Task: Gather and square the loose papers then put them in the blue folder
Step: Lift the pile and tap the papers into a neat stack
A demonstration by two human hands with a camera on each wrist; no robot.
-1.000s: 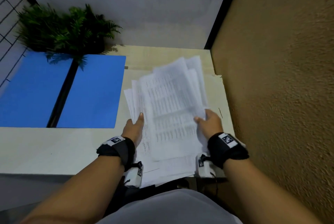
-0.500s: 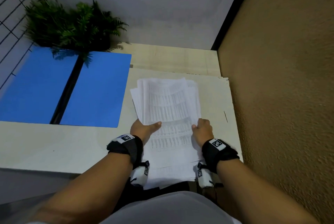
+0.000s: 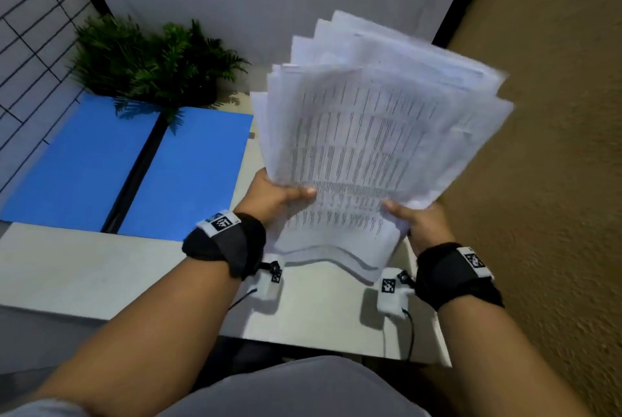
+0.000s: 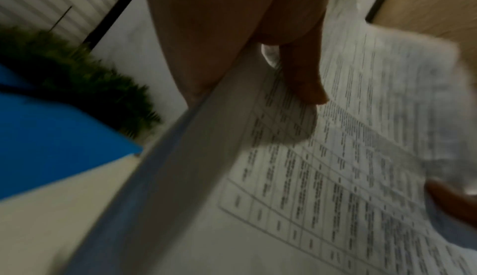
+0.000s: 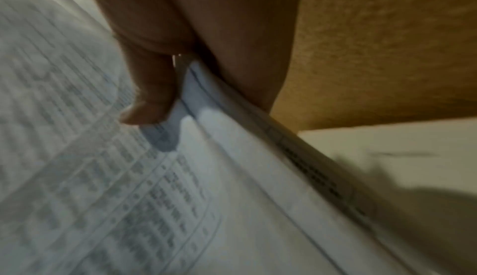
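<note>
Holding paper stack (image 3: 363, 147) w/ both hands above desk (image 3: 101, 268), right of open blue folder (image 3: 181, 174). Your left hand (image 3: 272, 196) & right hand (image 3: 420, 224) pinch stack's side edges, thumbs on top sheet. Sheets fanned, uneven at top. Plant (image 3: 151, 59) behind folder.

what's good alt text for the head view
Both hands, left hand and right hand, hold an uneven, fanned stack of printed papers raised above a pale table. An open blue folder and a fern sit to the left.
</note>
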